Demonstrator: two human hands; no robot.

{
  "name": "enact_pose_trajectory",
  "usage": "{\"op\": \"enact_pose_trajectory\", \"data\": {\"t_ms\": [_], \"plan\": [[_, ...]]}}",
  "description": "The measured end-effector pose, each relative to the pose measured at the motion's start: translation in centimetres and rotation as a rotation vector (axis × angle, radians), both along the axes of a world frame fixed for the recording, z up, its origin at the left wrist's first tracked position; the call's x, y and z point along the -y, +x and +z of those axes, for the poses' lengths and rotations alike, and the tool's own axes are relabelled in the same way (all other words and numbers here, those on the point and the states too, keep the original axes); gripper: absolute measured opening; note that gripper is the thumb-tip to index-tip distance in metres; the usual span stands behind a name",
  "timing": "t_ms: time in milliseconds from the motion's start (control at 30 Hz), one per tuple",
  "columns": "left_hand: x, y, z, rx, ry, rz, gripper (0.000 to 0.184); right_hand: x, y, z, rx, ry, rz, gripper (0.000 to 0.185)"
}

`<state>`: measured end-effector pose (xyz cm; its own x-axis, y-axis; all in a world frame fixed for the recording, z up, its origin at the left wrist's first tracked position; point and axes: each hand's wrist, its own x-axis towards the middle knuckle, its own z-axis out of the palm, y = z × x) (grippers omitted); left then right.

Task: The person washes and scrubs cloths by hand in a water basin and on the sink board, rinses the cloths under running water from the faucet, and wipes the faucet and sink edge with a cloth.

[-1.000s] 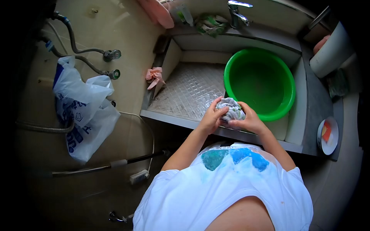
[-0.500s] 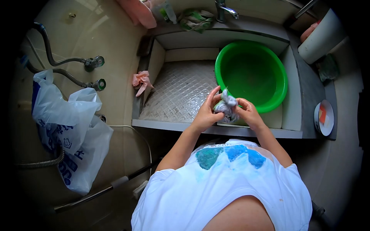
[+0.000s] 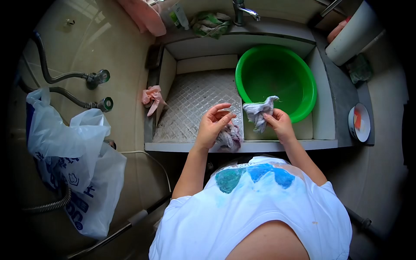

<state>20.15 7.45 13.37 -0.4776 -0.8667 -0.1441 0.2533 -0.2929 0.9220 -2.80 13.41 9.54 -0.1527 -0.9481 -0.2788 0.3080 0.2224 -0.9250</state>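
My right hand pinches a crumpled, wet-looking whitish-grey cloth between thumb and fingers, at the near left rim of the green basin. To the left, my left hand has its fingers curled, the upper ones a little apart. A second bunched cloth, greyish with purple-brown patches, hangs from this hand by the sink's front edge; the grip on it is partly hidden. Water stands in the basin, which sits in the right part of the sink.
A pink rubber glove drapes over the sink's left edge. Behind the sink stand a faucet and a green-white rag. A bowl sits on the right ledge. A plastic bag hangs at left below hose valves.
My hands have moved apart, the left one leftward and down. The bundle between them has become two separate cloths, the whitish one spread more loosely. The view has shifted slightly.
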Motion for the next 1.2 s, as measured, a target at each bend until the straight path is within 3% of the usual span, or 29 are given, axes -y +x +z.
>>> {"op": "enact_pose_trajectory", "data": {"t_ms": [167,233,300,433,567,633,700,767,833,900,967,1033,1067,1200], "plan": [[0.0,-0.7,1.6,0.341,-0.138,-0.092,0.04,0.4,1.9,3.1,0.005,-0.007,0.115,0.018],[0.3,-1.6,1.4,0.513,-0.538,-0.109,0.033,0.9,2.0,3.6,-0.117,-0.148,0.156,0.019],[1.0,-2.0,0.0,0.481,-0.499,-0.046,0.025,1.3,1.7,3.9,-0.164,-0.182,0.131,0.017],[1.9,-2.2,0.9,0.513,-0.319,-0.153,0.017,2.3,0.7,5.1,-0.144,-0.294,0.046,0.017],[2.1,-3.2,1.2,0.228,-0.193,-0.131,0.024,3.3,-0.2,4.5,-0.205,-0.331,-0.034,0.017],[2.5,-3.6,2.3,0.148,-0.13,-0.186,0.032,3.6,0.3,5.3,-0.037,-0.26,0.092,0.017],[2.4,-4.1,2.9,0.182,-0.142,-0.273,0.04,4.0,0.6,6.3,-0.031,-0.204,0.213,0.018],[2.8,-4.4,1.9,0.292,-0.18,-0.37,0.035,4.9,0.2,5.9,-0.131,-0.221,0.258,0.02],[3.8,-4.9,2.4,0.242,-0.142,-0.316,0.03,6.2,-0.7,6.3,-0.169,-0.232,0.221,0.019],[5.4,-5.2,3.2,0.147,-0.332,-0.256,0.028,7.6,-2.2,6.7,-0.099,-0.198,0.199,0.015],[6.2,-6.0,4.0,0.097,-0.243,-0.292,0.034,8.9,-3.2,6.3,-0.06,-0.2,0.209,0.014],[7.2,-7.2,3.8,-0.084,0.106,-0.296,0.043,10.5,-4.3,6.4,0.006,-0.184,0.226,0.014],[8.2,-7.7,2.9,-0.148,0.157,-0.327,0.055,11.8,-5.4,6.0,-0.1,-0.251,0.236,0.015],[12.2,-10.4,3.1,-0.432,0.279,-0.18,0.048,17.7,-9.8,6.7,-0.169,-0.221,0.098,0.038]]}}
